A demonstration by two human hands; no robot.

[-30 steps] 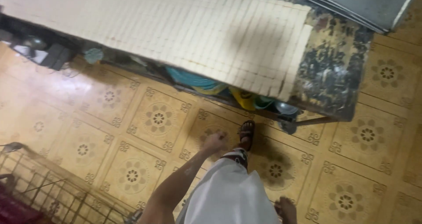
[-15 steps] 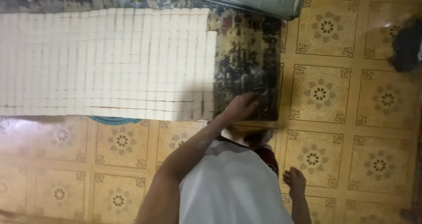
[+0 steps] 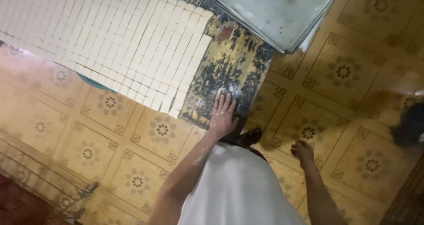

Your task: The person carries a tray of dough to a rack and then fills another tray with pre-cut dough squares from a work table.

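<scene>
The left hand (image 3: 223, 114) lies flat, fingers spread, on the worn tabletop (image 3: 229, 61) edge — just beside the cut white blocks (image 3: 119, 39). The right hand (image 3: 302, 151) hangs loosely curled (holding nothing) over open tiled floor (image 3: 335, 75).

hands (image 3: 223, 114): 2 | metal trays (image 3: 274, 13): 1 | worn table (image 3: 229, 66): 1

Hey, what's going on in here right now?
A person in a white top stands at a worn, dark-stained table. Their left hand lies flat, fingers spread, on the table's near corner. Beside it, a sheet of small pale squares, cut in a grid, covers much of the tabletop. The right hand hangs loosely curled over the patterned floor tiles, holding nothing. Flat metal trays sit stacked at the table's far end.
</scene>
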